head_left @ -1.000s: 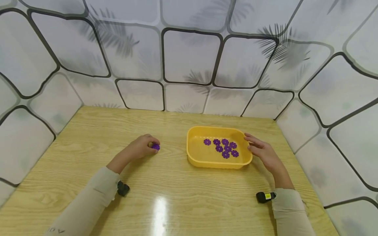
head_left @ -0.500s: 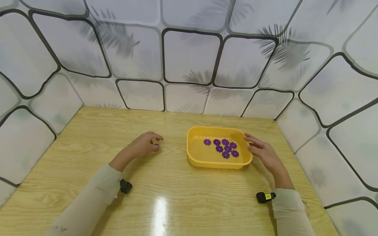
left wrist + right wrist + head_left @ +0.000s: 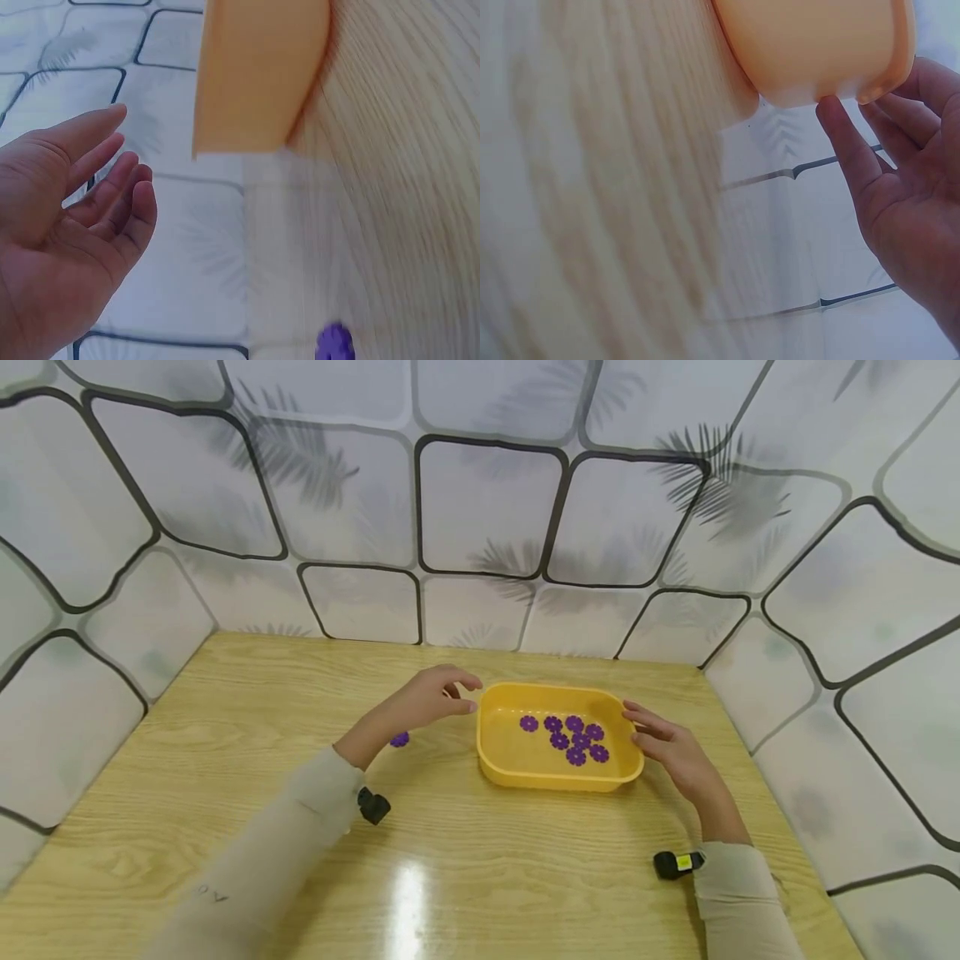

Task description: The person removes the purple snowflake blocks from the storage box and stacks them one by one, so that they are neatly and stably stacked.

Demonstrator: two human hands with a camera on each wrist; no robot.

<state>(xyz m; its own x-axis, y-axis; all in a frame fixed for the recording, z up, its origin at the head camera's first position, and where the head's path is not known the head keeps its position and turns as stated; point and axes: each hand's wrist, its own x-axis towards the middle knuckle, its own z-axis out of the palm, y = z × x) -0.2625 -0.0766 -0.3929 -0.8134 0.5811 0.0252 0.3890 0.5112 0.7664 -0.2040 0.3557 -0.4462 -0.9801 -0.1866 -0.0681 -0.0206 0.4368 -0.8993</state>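
My left hand (image 3: 427,697) hovers at the left rim of a yellow plastic basin (image 3: 558,780), thumb and fingers apart and holding nothing. In the left wrist view the hand (image 3: 82,217) has loosely bent fingers, with a gap between it and the basin's wall (image 3: 259,82). Behind it on the table lies a purple notched disc piece (image 3: 400,739), partly covered by the wrist. My right hand (image 3: 678,760) touches the basin's right end; in the right wrist view the thumb (image 3: 840,127) rests against the outer wall and the fingertips reach the rim.
Several purple flower-shaped discs (image 3: 558,741) lie flat in the basin, most of them grouped toward its right half. The wooden table (image 3: 480,868) meets patterned walls (image 3: 480,510) at the back and both sides.
My left hand has let go of the purple piece, leaving it on the table, and moved right and away from me to the basin. The right hand stays at the basin.
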